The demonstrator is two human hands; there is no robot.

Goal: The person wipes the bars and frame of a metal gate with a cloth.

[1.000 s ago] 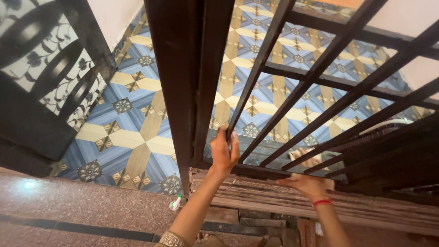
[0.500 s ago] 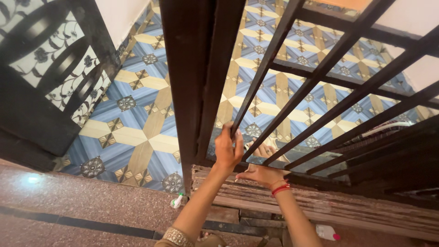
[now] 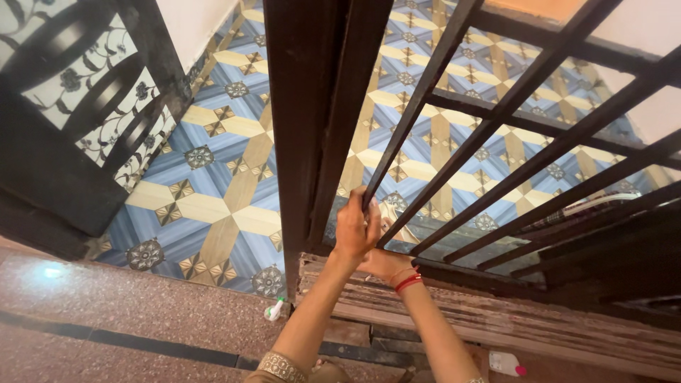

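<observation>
The left hand point(image 3: 357, 228) is raised against the foot of a dark metal window grille point(image 3: 511, 106), its fingers curled narrow around the lowest stretch of one slanting bar point(image 3: 415, 113), right where that bar meets the grille's bottom rail. The right hand point(image 3: 386, 264), with red threads point(image 3: 406, 281) around its wrist, sits just beneath and partly behind the left; its fingers are hidden, so I cannot tell whether they grip anything. Both hands lie at about 6 o'clock from the frame's centre. A worn wooden sill point(image 3: 496, 319) runs from under the hands toward 4 o'clock. At 12 o'clock from the hands rises a thick dark post point(image 3: 319, 106). Through the bars lies a patterned tile floor point(image 3: 213, 177) in blue, cream and tan. At 10 o'clock stands a black ornamental gate panel point(image 3: 64, 106) with floral scrollwork. A small white bottle with a green cap point(image 3: 274, 310) lies at 7 o'clock on speckled stone; a white container with a pink cap point(image 3: 506, 363) lies at 5 o'clock.
</observation>
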